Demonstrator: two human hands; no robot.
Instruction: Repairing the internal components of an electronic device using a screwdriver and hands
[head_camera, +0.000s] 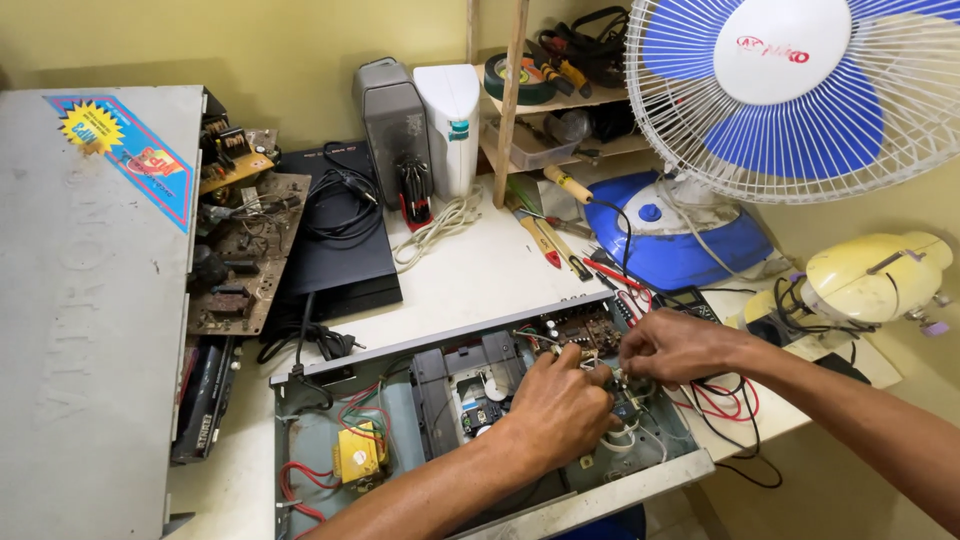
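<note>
The opened player chassis (400, 455) lies at 6 o'clock on the white workbench (470, 275), lid removed, with its grey disc tray mechanism (470, 385) at centre and a yellow transformer (358, 455) at its 8 o'clock corner. Both hands work at the chassis's 2 o'clock corner, beside the brown circuit board (585, 330). The left hand (555, 405) is curled, fingertips pinched on thin white wires (620, 435) inside the case. The right hand (680, 345) enters from 3 o'clock, fingers closed in a pinch just beside the left fingertips; what it grips is too small to identify. Red test leads (725, 400) loop on the bench directly below the right wrist.

At 12 o'clock stand a grey speaker (392, 125) and a white speaker (450, 120). A black flat device (335, 250) lies at 10 o'clock. A blue and white desk fan (790, 100) occupies 2 o'clock, with a soldering iron (570, 185) near its base. A grey metal cover (90, 310) fills 9 o'clock.
</note>
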